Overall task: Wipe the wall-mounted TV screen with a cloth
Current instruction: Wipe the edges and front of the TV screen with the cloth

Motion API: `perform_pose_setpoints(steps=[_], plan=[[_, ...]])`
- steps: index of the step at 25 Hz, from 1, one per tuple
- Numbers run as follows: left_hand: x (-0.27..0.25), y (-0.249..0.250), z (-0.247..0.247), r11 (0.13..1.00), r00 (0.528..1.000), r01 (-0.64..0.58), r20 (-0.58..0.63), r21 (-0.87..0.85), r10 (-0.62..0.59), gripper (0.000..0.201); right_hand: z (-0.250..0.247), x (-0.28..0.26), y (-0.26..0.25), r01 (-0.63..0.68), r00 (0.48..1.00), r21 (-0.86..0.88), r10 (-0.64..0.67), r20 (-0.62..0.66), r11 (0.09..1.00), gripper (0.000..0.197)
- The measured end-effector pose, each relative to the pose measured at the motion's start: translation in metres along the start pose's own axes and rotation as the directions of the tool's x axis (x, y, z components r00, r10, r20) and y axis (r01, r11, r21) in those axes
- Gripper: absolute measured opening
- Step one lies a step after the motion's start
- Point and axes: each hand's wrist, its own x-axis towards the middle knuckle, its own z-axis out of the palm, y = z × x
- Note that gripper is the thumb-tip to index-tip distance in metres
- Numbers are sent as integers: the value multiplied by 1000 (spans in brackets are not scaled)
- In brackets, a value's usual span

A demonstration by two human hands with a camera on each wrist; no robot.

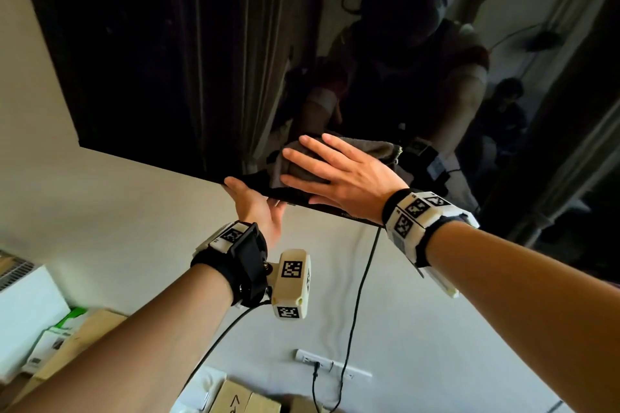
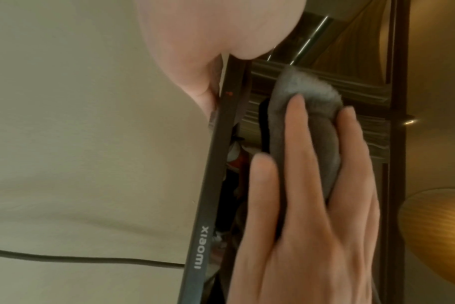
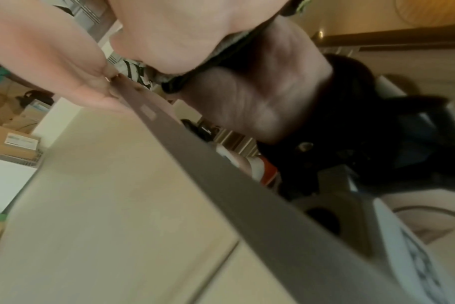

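Head camera view, looking up at a dark wall-mounted TV screen (image 1: 188, 53) on a pale wall (image 1: 100, 211): the right hand (image 1: 339, 174) lies flat, fingers straight and spread, pressing a grey cloth (image 1: 375, 151) against the glass just above the screen's bottom edge, near its lower middle. The left hand (image 1: 258, 208) reaches up from below and braces the bottom bezel (image 2: 213, 164); its thumb sits at the front edge and the other fingers appear to go behind the panel, so whether they curl round it cannot be told for certain. The left wrist view shows the cloth bunched under the right hand's fingers (image 2: 294, 144), touching the glass, with a brand name printed on the bezel. Wiping seems to be under way rather than finished: the cloth is in contact at the lower strip only, and the pictures do not show which parts of the glass are already clean, so most of the large panel above and to either side may still need passes. Counted: one TV, one cloth, two hands, each with a marker-covered wrist camera; one black cable (image 1: 362, 281) hanging from the TV to one white wall socket strip (image 1: 332, 364); several cardboard boxes (image 1: 235, 396) below, too cropped to count exactly.
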Motion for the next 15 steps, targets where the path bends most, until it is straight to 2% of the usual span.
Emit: perform_pose_setpoints(steps=[2,4,7,9,13,15], plan=[[-3,-9,4,1000,999,-9,-41,8,10,63,-1,-44,8,8,1000,4,-8,0,1000,56],[-9,-21,9,1000,1000,-4,-11,12,4,65,-4,-72,13,21,1000,7,-21,1,1000,58],[-30,-45,20,999,999,30,25,38,-31,64,-2,-63,13,15,1000,0,-15,-1,1000,57],[-40,-54,26,998,999,36,-1,58,-36,63,-3,-61,14,17,1000,-5,-17,7,1000,57],[-37,-58,27,997,998,70,-8,15,-70,69,-10,-115,25,40,999,1,-40,28,999,56],[-39,-62,27,997,997,82,1,11,-82,70,-11,-116,25,30,999,-6,-30,32,1000,55]])
